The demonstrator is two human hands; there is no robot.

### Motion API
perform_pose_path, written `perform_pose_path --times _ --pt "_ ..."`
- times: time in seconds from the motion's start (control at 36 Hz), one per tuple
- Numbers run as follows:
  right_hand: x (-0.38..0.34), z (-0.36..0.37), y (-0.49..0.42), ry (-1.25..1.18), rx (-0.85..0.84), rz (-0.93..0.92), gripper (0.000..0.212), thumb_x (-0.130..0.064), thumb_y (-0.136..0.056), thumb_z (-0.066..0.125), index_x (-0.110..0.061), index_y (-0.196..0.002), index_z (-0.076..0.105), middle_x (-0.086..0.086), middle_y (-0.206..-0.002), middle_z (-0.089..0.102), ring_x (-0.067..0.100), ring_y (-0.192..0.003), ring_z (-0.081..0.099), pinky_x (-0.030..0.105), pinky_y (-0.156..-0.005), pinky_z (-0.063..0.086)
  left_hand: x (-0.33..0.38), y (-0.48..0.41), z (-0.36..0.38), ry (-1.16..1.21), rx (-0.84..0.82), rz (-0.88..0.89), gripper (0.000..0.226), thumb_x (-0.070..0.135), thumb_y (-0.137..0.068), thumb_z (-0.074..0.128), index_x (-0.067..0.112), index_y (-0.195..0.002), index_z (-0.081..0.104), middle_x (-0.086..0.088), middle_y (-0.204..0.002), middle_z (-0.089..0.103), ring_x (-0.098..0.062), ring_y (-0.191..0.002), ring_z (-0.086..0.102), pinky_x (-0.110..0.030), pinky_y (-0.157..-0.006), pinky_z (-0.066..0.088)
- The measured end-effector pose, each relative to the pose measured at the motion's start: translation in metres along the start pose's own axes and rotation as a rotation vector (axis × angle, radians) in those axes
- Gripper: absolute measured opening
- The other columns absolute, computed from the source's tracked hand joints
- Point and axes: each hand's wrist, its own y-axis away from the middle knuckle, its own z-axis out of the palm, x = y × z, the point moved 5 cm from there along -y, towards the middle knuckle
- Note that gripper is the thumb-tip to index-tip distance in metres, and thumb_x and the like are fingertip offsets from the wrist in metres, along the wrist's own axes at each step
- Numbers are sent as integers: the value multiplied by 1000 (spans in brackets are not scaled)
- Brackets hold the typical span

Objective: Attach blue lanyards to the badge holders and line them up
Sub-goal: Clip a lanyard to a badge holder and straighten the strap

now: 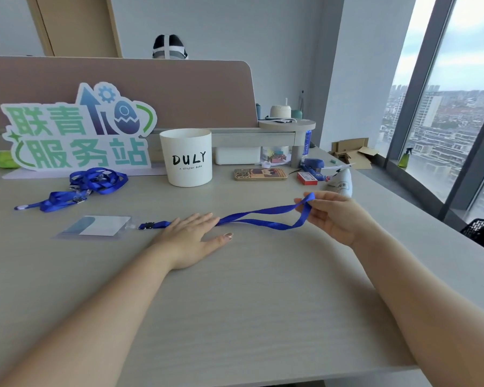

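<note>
Blue woven lanyard strap [259, 212] lies stretched between both hands. It looks soft, light and floppy, and is likely to twist. Left hand [190, 233] rests flat, fingers straight, pinning the strap just short of its black clip [147, 226], which sits against the clear plastic badge holder [95, 226] beyond that palm. Right hand [333, 216] pinches the loop's far end above the pale desk [249, 303] — a good hold for pulling straight.
</note>
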Motion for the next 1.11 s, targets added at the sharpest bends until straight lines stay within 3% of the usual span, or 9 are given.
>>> perform_pose_path --times 0.11,0.28,0.42,0.53,0.58,0.67,0.81,0.97,1.11 --pt "1 10 4 -2 -102 80 16 -2 -94 49 -4 -102 64 15 -99 71 23 -84 69 30 -75 59 -1 0 0 6 4 1 78 77 -82 19 38 -150 14 20 -158 6 -4 -146 4 -36 -119 5" --pt "2 6 8 76 -129 164 18 -11 -94 43 -9 -91 61 7 -82 69 15 -73 56 25 -67 42 -2 -1 0 9 1 1 80 78 -81 18 38 -150 15 20 -158 7 -4 -146 4 -37 -120 5" --pt "-3 -1 11 -71 -153 181 29 -16 -91 36 -11 -102 63 1 -62 53 12 -64 50 25 -69 39 -3 -1 0 6 -14 -10 83 80 -78 15 39 -150 13 21 -157 5 -3 -146 2 -38 -120 4" --pt "-5 -6 8 22 -75 116 17 -28 -91 52 -15 -93 62 -2 -58 41 10 -60 43 25 -70 37 -4 -3 1 20 -6 -11 83 81 -78 16 38 -150 15 21 -157 5 -3 -146 3 -38 -120 5" --pt "-5 -8 5 115 -42 81 2 -17 -88 62 -17 -89 64 -2 -61 46 10 -62 45 26 -71 41 -4 -3 1 19 -7 -8 84 81 -77 15 39 -150 14 22 -157 4 -3 -146 2 -38 -120 4" --pt "-4 -14 1 279 31 43 11 -5 -85 64 -14 -89 68 4 -80 59 13 -73 53 26 -76 49 -4 -2 1 16 -10 -7 83 80 -79 16 38 -150 13 22 -157 4 -3 -146 2 -37 -120 4" --pt "-9 -19 1 451 98 -20 15 -6 -90 60 -12 -102 65 8 -93 68 14 -79 67 19 -63 58 -3 -2 1 18 -5 1 81 79 -80 17 38 -150 13 21 -157 3 -3 -146 2 -37 -120 3" --pt "-9 -24 -2 446 148 -65 10 -2 -88 62 -7 -96 66 10 -87 68 9 -60 70 13 -56 55 -4 2 -7 134 142 41 79 72 -84 30 33 -151 14 14 -159 2 -4 -146 1 -33 -118 -1" --pt "-11 -26 0 422 142 -59 8 -4 -88 62 -9 -88 69 8 -86 67 12 -70 67 13 -60 56 -35 5 -11 2 168 -120 68 64 -92 30 33 -151 15 15 -159 6 -7 -146 4 -41 -119 0"
